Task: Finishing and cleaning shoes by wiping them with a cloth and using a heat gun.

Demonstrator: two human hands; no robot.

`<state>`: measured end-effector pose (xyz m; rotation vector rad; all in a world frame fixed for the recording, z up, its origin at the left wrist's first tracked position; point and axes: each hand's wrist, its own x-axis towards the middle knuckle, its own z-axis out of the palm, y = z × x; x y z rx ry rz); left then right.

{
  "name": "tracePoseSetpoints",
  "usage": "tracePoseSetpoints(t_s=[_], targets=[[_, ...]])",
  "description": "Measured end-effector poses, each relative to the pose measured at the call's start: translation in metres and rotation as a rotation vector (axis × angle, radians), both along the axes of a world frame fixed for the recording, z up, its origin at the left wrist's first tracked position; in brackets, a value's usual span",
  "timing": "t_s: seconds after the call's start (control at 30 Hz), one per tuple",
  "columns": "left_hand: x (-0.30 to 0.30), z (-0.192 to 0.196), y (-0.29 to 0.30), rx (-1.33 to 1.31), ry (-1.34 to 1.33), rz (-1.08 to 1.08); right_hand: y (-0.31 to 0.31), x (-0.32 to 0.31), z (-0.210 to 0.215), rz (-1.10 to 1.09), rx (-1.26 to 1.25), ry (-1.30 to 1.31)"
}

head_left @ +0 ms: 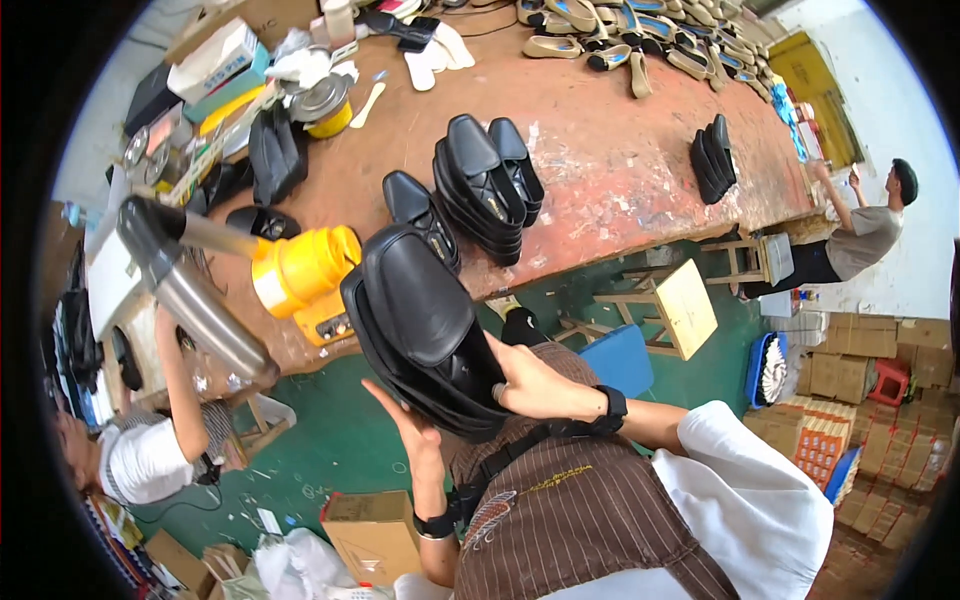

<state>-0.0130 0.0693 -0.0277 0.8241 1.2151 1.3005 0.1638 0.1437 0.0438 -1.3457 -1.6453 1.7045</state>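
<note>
A stack of black leather shoes (415, 310), nested one on another, is held up in front of my body. My right hand (540, 380) grips the stack at its heel end, thumb on the near side. Under the lower left side lies my left hand (420, 440), bearing the stack; one finger stretches out along it, and the others are partly hidden. Just beyond, on the table, stand more stacked black shoes (475, 180) with a shorter pile (415, 210) beside them. A yellow machine with a round opening (300, 270) is close to the left of the held stack.
The worn red table (600, 180) bears a black shoe stack (713, 160) at right and a heap of beige flats (650, 40) at back. A silver-and-black cylinder (200, 290) rises at left. Co-workers sit left (150, 450) and right (865, 230). Stools (685, 310) and a carton (370, 540) stand nearby.
</note>
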Motion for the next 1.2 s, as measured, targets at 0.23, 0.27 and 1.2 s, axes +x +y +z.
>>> tracePoseSetpoints(t_s=[0.23,0.27,1.2], targets=[[0.058,0.022,0.032,-0.119,0.021,0.004,0.027,0.039,0.010,0.149,0.345,-0.031],[0.067,0.025,0.041,-0.133,0.010,0.081,0.036,0.050,0.012,0.171,0.332,0.006],[0.340,-0.161,0.339,-0.623,0.096,-0.417,0.216,0.347,-0.247,-0.342,0.247,-0.055]])
